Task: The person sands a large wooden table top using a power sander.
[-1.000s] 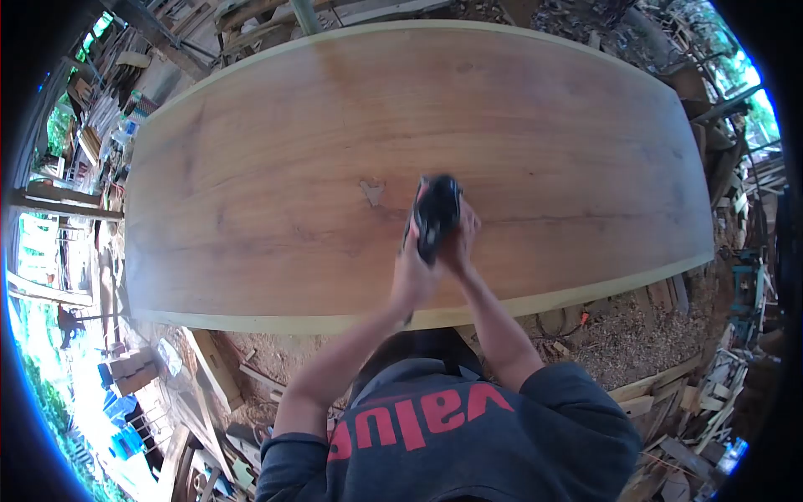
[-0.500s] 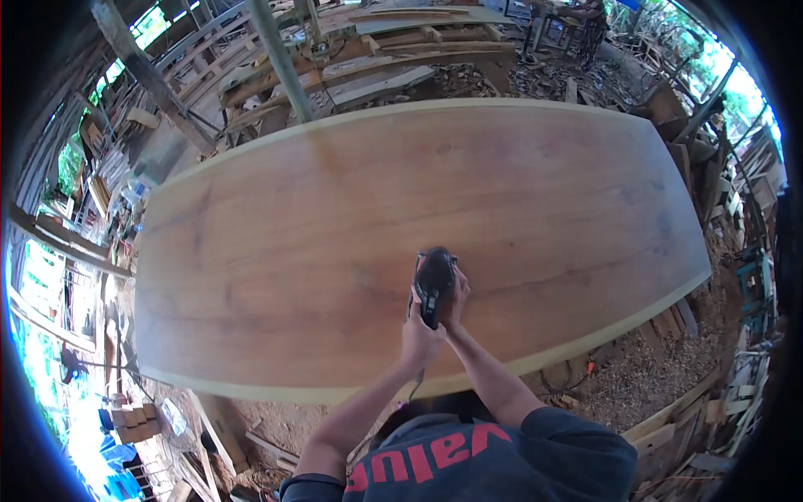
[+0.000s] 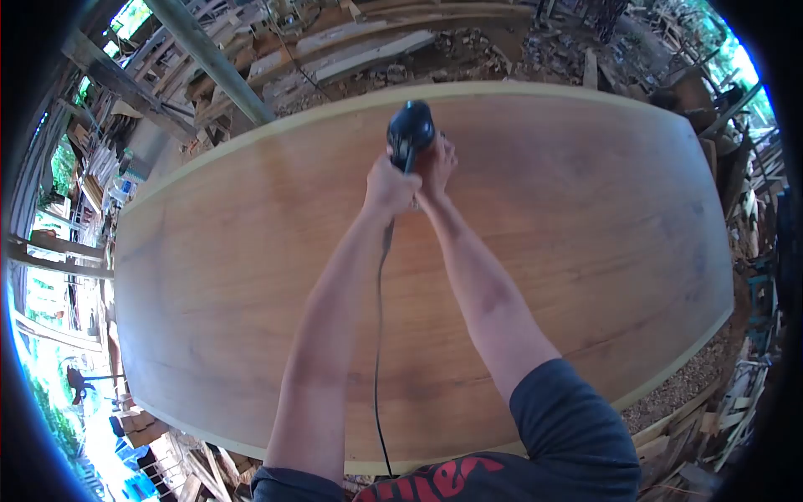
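A black power sander (image 3: 410, 130) rests near the far edge of a large brown wooden slab (image 3: 276, 243), whose border is pale. My left hand (image 3: 390, 186) is wrapped around the sander's rear handle. On the tool's right side, my right hand (image 3: 437, 167) holds the body with curled fingers, partly hidden by it. Both arms are stretched far forward over the wood. From the handle a dark cord (image 3: 379, 326) runs back across the slab toward my shirt. The sander's underside is out of sight.
Beyond the far edge lie stacked planks (image 3: 376, 58) and wood scraps. A slanting post (image 3: 209, 58) stands close to the slab's far left side. Offcuts (image 3: 686, 427) and wood chips cover the ground at the right. A cardboard box (image 3: 142, 425) sits at lower left.
Both hands have pushed the sander forward, from the near middle of the slab to near its far edge. My arms have straightened, and more of the cord shows.
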### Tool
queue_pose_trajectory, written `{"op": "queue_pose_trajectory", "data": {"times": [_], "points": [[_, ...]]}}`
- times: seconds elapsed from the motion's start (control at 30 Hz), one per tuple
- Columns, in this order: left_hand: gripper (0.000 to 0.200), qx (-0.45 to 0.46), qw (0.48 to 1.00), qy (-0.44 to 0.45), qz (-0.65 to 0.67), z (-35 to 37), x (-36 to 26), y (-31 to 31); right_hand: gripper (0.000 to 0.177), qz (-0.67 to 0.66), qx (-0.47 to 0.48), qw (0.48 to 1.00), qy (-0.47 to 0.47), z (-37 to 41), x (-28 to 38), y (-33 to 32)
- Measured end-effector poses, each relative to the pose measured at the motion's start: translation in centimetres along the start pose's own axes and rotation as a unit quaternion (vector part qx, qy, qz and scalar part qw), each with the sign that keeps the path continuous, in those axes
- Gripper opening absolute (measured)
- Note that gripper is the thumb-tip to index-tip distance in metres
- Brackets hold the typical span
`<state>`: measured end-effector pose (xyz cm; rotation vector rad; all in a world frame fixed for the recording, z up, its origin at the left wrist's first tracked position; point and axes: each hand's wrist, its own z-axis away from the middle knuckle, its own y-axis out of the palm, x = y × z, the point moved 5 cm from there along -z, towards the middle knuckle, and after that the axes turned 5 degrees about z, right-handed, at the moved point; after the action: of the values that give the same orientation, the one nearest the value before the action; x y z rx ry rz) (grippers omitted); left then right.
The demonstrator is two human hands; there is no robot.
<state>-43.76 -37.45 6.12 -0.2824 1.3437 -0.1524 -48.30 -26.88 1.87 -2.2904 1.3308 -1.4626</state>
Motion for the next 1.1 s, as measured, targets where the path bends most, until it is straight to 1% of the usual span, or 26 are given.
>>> {"op": "queue_pose_trajectory", "data": {"times": [0.07,0.1,0.17,0.23,0.27,0.3,0.37,0.4,0.47,0.5,0.57,0.63,0.67,0.7,0.73,0.77,0.8,0.87,0.93,1.0,1.03,1.07,1.1], "points": [[0.025,-0.036,0.999,0.021,0.003,-0.8,-0.8,0.7,0.032,0.005,0.033,0.999,-0.008,-1.4,-0.5,1.0],[0.024,-0.037,0.999,0.011,0.008,-0.3,-1.6,0.6,0.032,-0.003,0.048,0.999,-0.006,-1.8,-0.7,1.3],[0.023,-0.036,0.999,-0.019,0.014,1.1,-1.5,0.6,0.035,0.032,0.099,0.994,-0.019,-1.9,0.3,-0.2],[0.023,-0.015,0.999,-0.043,-0.026,2.1,-1.1,0.9,0.037,0.035,0.126,0.991,-0.007,-1.1,0.7,-1.7],[0.026,-0.02,0.998,-0.048,-0.024,3.7,-1.0,1.0,0.039,0.033,0.145,0.989,0.0,-0.1,0.4,-2.4],[0.026,-0.02,0.998,-0.055,-0.02,5.3,-0.3,1.3,0.039,0.038,0.152,0.988,0.0,1.3,0.2,-3.3],[0.03,-0.053,0.999,-0.008,-0.007,8.8,0.9,1.6,0.042,0.01,0.103,0.994,-0.028,4.2,0.1,-5.9],[0.03,-0.053,0.999,-0.008,-0.004,10.8,1.6,1.8,0.042,0.013,0.104,0.994,-0.03,5.8,0.4,-7.7],[0.065,-0.002,0.999,-0.043,-0.013,15.3,2.9,2.6,0.05,0.016,0.106,0.994,-0.015,9.4,0.7,-11.9],[0.065,-0.001,0.999,-0.04,-0.008,18.1,2.5,2.6,0.05,0.02,0.103,0.994,-0.019,11.3,0.5,-13.6],[0.067,0.033,0.997,-0.074,-0.005,24.3,2.2,3.2,0.06,0.022,0.08,0.996,-0.035,15.5,-0.5,-17.2],[0.042,-0.018,1.0,0.004,0.016,29.4,4.5,4.3,0.062,0.03,0.088,0.995,-0.036,19.6,-0.7,-21.5],[0.044,-0.006,1.0,0.003,0.022,32.1,5.7,5.0,0.064,0.033,0.098,0.994,-0.031,21.6,-0.8,-23.7],[0.047,0.006,1.0,0.004,0.026,34.8,6.5,5.6,0.063,0.036,0.1,0.994,-0.032,23.6,-0.6,-26.1],[0.049,0.004,0.998,0.032,0.057,37.7,6.8,6.0,0.061,0.038,0.101,0.994,-0.033,25.7,-0.6,-28.5],[0.052,0.001,0.994,0.061,0.087,40.5,6.8,6.3,0.051,0.015,0.081,0.996,-0.042,27.6,-0.4,-30.8],[0.054,0.016,0.997,0.041,0.062,43.1,7.1,6.4,0.04,-0.01,0.061,0.997,-0.051,29.3,-0.2,-33.1],[0.06,0.049,0.998,0.004,0.028,47.8,7.4,6.7,0.04,0.043,0.081,0.995,-0.035,32.5,-0.1,-36.7],[0.064,0.067,0.998,-0.013,0.015,51.5,7.4,7.1,0.06,0.038,0.127,0.991,0.017,36.2,-2.2,-38.7],[0.065,0.068,0.998,-0.003,0.012,52.8,6.9,7.2,0.059,0.024,0.1,0.993,0.059,37.3,-0.3,-40.4],[0.065,0.088,0.995,-0.038,0.003,52.8,6.9,7.3,0.059,0.022,0.094,0.994,0.05,37.6,-0.8,-39.8],[0.066,0.109,0.991,-0.075,-0.005,52.4,7.0,7.6,0.059,-0.026,0.077,0.993,0.086,38.0,-2.8,-38.6],[0.066,0.105,0.992,-0.069,-0.002,51.9,6.7,7.9,0.059,-0.074,0.064,0.988,0.123,38.2,-4.8,-37.3]]}}
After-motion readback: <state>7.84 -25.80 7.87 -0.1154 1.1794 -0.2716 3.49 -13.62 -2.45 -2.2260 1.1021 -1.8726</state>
